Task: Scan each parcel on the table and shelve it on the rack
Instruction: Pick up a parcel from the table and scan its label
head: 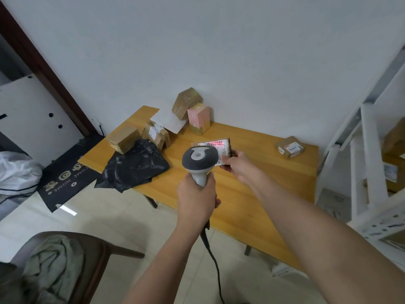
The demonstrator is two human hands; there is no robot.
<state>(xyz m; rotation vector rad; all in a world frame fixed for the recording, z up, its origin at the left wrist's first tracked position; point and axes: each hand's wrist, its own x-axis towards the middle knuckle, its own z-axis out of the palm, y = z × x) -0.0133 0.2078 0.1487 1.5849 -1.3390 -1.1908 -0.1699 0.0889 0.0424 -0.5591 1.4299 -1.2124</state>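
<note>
now l hand (196, 195) grips scanner (199, 162), r hand (240, 164) pinches parcel (215, 148) over table (252, 194).

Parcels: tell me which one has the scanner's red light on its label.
The flat parcel that the right hand holds above the table. A red line crosses its label; the other parcels lie untouched and unlit.

The bench (252, 194) fills mid-frame, with the rack (368, 161) at the right edge. A bag (133, 167) and several parcels (153, 134) crowd its upper-left end. One parcel (290, 147) lies alone at its upper right. A chair (87, 260) stands lower left.
</note>
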